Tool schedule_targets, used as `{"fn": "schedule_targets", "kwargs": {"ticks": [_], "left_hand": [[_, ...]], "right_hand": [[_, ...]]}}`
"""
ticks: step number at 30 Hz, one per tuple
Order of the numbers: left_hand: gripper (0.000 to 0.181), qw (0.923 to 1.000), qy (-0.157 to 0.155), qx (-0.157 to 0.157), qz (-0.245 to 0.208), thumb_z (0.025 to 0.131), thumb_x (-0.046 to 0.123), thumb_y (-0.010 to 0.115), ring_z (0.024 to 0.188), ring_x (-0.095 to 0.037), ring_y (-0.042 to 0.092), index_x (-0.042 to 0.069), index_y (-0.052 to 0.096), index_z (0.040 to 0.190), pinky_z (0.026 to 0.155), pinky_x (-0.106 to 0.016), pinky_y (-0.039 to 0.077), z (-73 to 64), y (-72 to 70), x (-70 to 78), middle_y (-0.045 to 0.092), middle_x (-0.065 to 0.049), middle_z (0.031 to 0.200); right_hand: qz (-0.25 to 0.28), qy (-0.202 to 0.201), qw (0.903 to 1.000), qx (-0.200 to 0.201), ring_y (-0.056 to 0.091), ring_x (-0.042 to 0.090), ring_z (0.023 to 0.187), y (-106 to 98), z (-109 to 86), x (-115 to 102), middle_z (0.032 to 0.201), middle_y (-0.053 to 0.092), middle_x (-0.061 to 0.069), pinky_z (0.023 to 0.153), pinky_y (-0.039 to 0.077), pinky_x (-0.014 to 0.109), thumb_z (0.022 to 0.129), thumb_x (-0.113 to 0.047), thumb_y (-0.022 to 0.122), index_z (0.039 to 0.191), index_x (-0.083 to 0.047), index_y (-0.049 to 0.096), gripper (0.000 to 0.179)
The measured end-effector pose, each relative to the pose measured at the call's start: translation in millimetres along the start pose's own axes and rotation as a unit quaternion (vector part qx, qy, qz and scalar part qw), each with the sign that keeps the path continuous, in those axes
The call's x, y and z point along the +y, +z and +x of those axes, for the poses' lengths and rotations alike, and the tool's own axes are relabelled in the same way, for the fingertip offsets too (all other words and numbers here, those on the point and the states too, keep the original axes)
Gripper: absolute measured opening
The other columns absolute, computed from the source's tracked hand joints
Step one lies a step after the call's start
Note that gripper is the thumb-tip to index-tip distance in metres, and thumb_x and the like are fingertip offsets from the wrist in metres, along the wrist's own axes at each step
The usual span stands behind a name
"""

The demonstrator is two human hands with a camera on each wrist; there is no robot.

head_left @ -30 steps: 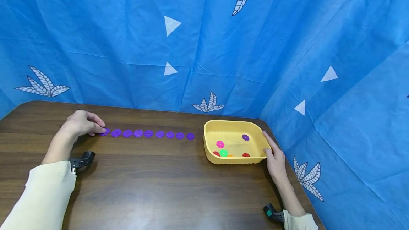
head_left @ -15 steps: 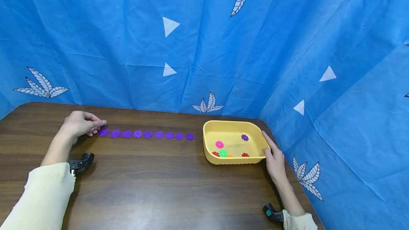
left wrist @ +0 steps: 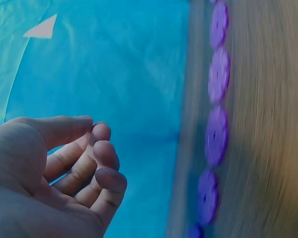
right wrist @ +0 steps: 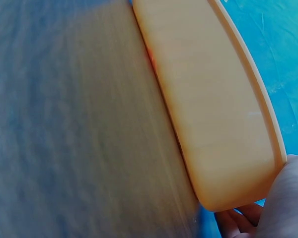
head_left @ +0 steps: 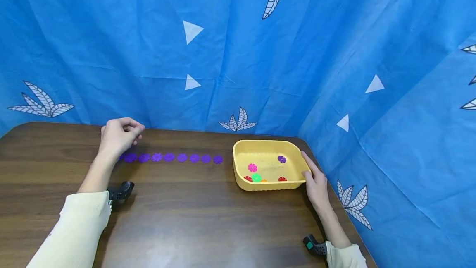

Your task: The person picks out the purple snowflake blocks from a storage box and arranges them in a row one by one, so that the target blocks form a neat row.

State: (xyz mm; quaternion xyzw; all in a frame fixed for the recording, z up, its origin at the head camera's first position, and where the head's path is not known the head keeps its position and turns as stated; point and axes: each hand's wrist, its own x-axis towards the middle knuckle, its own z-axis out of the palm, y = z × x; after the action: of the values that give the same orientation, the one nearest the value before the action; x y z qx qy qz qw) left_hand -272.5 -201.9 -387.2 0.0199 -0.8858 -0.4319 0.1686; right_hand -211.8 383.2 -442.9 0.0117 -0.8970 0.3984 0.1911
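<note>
Purple flower-shaped plastic discs lie flat in a long row on the brown table. Over the left end of that row hovers my left hand, partly covering the leftmost discs. In the left wrist view its fingers are loosely bent, the thumb near the index fingertip, and no object shows between them. My right hand holds the right end of a yellow plastic basket, fingers around its corner. Inside the basket lie a purple disc, a pink disc, a green disc, and red and orange ones.
A blue patterned cloth hangs behind the table and along its right side. Black cameras are strapped at both wrists.
My left hand has let go of the leftmost purple disc, risen and moved right above the row. The right hand keeps its hold on the basket; the head view has shifted slightly.
</note>
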Motion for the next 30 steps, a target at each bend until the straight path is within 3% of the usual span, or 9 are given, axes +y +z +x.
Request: {"fn": "schedule_targets", "kwargs": {"ticks": [7,10,16,19,24,27,30], "left_hand": [[0.023,0.9989,0.029,0.013,-0.035,0.101,0.024,0.070,0.053,-0.011,0.066,0.004,0.078,0.093,0.081,-0.029,0.038,-4.8,34.2,36.1,0.077,-0.011,0.074],[0.019,0.9978,0.043,0.005,-0.051,0.099,0.022,0.072,0.054,-0.012,0.067,0.006,0.078,0.092,0.072,-0.024,0.043,-5.1,57.5,56.5,0.077,-0.011,0.075],[0.016,0.9907,0.050,-0.033,-0.122,0.098,0.022,0.075,0.063,-0.030,0.072,0.007,0.079,0.092,0.056,-0.023,0.051,-10.7,109.1,99.7,0.077,-0.012,0.078],[0.016,0.9847,0.044,-0.041,-0.164,0.098,0.021,0.076,0.064,-0.033,0.071,0.007,0.079,0.091,0.054,-0.024,0.052,-15.6,133.2,121.9,0.076,-0.011,0.076],[0.013,0.9747,0.044,-0.052,-0.213,0.097,0.017,0.077,0.057,-0.018,0.066,0.008,0.079,0.088,0.054,-0.024,0.052,-25.9,169.8,155.7,0.074,-0.008,0.072],[0.012,0.9728,0.058,-0.064,-0.215,0.096,0.016,0.077,0.057,-0.013,0.063,0.008,0.078,0.087,0.057,-0.025,0.050,-32.9,187.2,172.8,0.073,-0.007,0.070],[0.013,0.9760,0.078,-0.075,-0.189,0.096,0.018,0.078,0.062,-0.012,0.063,0.011,0.078,0.085,0.063,-0.028,0.048,-40.1,202.0,187.6,0.073,-0.003,0.069]], "right_hand": [[0.001,0.005,1.0000,0.007,0.048,0.028,0.148,-4,-0.9,3,0.161,0.051,0.008,0.102,0.031,0.000,0.105,-0.002,0.047,0.159,-0.027,0.048,0.060],[0.001,0.008,1.0000,0.005,0.049,0.030,0.147,-4,-2.1,3,0.161,0.050,0.008,0.101,0.031,0.000,0.106,-0.002,0.047,0.160,-0.026,0.047,0.059],[0.004,0.015,0.9999,-0.002,0.047,0.029,0.149,-2,-3.2,4,0.162,0.049,0.007,0.105,0.031,0.002,0.106,-0.003,0.046,0.160,-0.027,0.046,0.060],[0.006,0.014,0.9999,-0.005,0.046,0.030,0.150,-1,-1.5,3,0.163,0.048,0.006,0.106,0.031,0.003,0.106,-0.003,0.046,0.161,-0.027,0.045,0.060],[0.007,0.007,0.9999,-0.003,0.047,0.029,0.149,-1,0.4,3,0.162,0.050,0.006,0.104,0.030,0.002,0.106,-0.003,0.047,0.160,-0.026,0.046,0.060],[0.006,-0.001,1.0000,-0.004,0.048,0.030,0.149,-1,0.7,4,0.162,0.050,0.007,0.104,0.029,0.001,0.106,-0.002,0.047,0.161,-0.025,0.045,0.060],[0.005,-0.006,1.0000,-0.003,0.049,0.029,0.148,-1,0.3,4,0.161,0.050,0.007,0.104,0.029,0.001,0.105,-0.001,0.047,0.161,-0.025,0.045,0.060]]}}
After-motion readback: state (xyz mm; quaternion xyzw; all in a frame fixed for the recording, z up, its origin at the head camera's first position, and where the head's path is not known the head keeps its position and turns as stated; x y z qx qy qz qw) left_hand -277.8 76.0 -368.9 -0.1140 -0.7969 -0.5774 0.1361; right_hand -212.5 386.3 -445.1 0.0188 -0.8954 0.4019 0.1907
